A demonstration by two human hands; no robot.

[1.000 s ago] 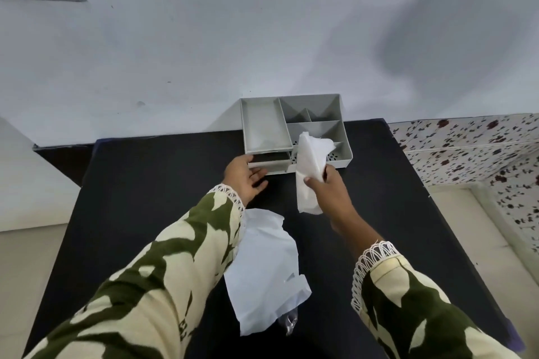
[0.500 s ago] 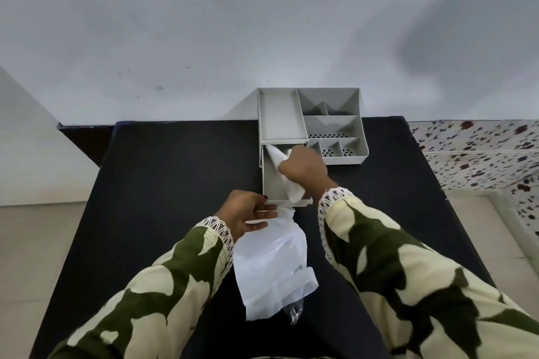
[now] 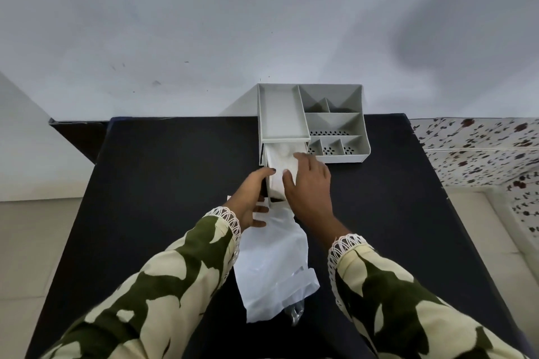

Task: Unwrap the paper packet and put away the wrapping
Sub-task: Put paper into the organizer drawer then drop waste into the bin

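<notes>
A grey desk organiser (image 3: 335, 122) stands at the far edge of the black table (image 3: 163, 172). Its drawer (image 3: 267, 183) is pulled out towards me, with crumpled white wrapping (image 3: 281, 160) lying inside. My right hand (image 3: 310, 183) rests flat on that wrapping, fingers spread. My left hand (image 3: 250, 198) grips the drawer's front left corner. A flat white paper packet (image 3: 271, 268) lies on the table between my forearms, just in front of the drawer.
A bit of clear plastic (image 3: 296, 310) pokes out under the packet's near edge. The organiser's top has several open compartments. A white wall rises behind the table. A speckled tiled surface (image 3: 478, 148) lies to the right.
My left hand pulled the drawer out. My right hand carried the crumpled wrapping down into the drawer and now lies flat on it.
</notes>
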